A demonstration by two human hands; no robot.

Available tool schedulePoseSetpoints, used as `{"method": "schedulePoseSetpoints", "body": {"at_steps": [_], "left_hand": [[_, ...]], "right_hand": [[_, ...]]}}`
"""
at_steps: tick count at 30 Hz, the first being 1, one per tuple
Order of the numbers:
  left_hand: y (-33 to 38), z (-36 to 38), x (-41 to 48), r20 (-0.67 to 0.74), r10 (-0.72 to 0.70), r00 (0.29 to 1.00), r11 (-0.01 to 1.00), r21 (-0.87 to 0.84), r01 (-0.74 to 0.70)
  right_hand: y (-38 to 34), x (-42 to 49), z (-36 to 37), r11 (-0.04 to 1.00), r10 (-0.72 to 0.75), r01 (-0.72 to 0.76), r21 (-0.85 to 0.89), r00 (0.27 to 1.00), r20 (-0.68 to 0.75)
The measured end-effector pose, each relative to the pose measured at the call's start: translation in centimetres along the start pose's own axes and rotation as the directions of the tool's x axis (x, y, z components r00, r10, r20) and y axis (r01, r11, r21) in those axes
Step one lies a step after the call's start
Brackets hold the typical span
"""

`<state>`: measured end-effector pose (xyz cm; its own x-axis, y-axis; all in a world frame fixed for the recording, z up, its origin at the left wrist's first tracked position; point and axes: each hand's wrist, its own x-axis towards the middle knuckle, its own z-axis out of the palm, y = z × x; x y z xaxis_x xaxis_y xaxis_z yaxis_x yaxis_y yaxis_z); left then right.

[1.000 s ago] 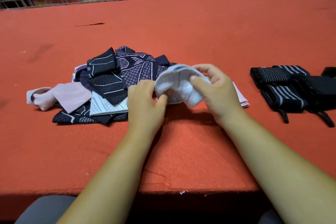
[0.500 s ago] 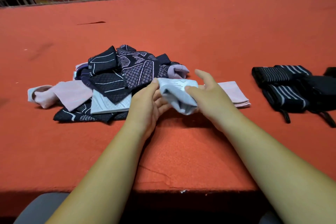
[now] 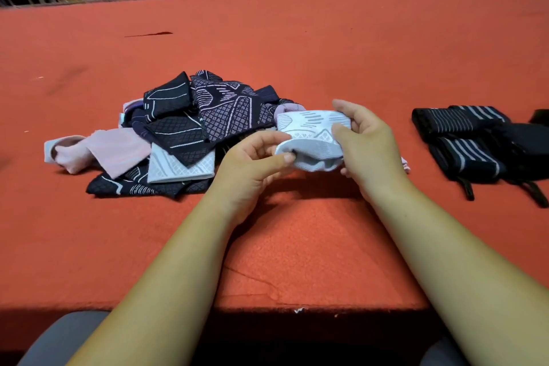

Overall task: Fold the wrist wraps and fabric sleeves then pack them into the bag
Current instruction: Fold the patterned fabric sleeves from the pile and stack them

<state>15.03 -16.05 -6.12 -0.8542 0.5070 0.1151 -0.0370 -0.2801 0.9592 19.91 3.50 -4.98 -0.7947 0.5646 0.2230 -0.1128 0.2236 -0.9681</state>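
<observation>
At nine o'clock from the hands, a pink sleeve [image 3: 89, 151] is sprawled unfolded on the red felt surface [image 3: 297, 246]. Just beside it, toward the centre, a loose heap of dark patterned sleeves [image 3: 208, 116] is piled, apparently left as the stock not yet folded.

The near edge of a white sleeve [image 3: 312, 140] is pinched between thumb and fingers of the left hand [image 3: 252, 157]. Its other end is gripped by the curled fingers of the right hand [image 3: 368, 145]. The sleeve is held just clear of the felt, probably so that it can be doubled over.

At three o'clock, well apart from the heap, the striped wrist wraps [image 3: 463, 145] are laid together, seemingly set aside as finished. At the right edge a dark object [image 3: 539, 117] is cut off; whether it is the bag cannot be told.
</observation>
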Motion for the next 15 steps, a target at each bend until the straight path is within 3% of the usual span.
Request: {"method": "schedulePoseSetpoints", "body": {"at_steps": [6, 13, 15], "left_hand": [[-0.1, -0.2, 0.4, -0.257, 0.130, 0.958, 0.967, 0.247, -0.064], [-1.0, 0.1, 0.5, -0.416, 0.225, 0.881, 0.914, 0.403, -0.043], [-1.3, 0.1, 0.5, -0.417, 0.332, 0.846, 0.861, 0.500, -0.091]], "right_hand": [[-0.1, -0.1, 0.1, 0.998, 0.001, -0.001, 0.057, 1.000, -0.009], [-0.4, -0.8, 1.0, 0.992, 0.027, -0.033, 0.122, 0.998, 0.050], [-0.4, -0.8, 1.0, 0.991, 0.028, -0.037, 0.127, 0.997, 0.071]]}}
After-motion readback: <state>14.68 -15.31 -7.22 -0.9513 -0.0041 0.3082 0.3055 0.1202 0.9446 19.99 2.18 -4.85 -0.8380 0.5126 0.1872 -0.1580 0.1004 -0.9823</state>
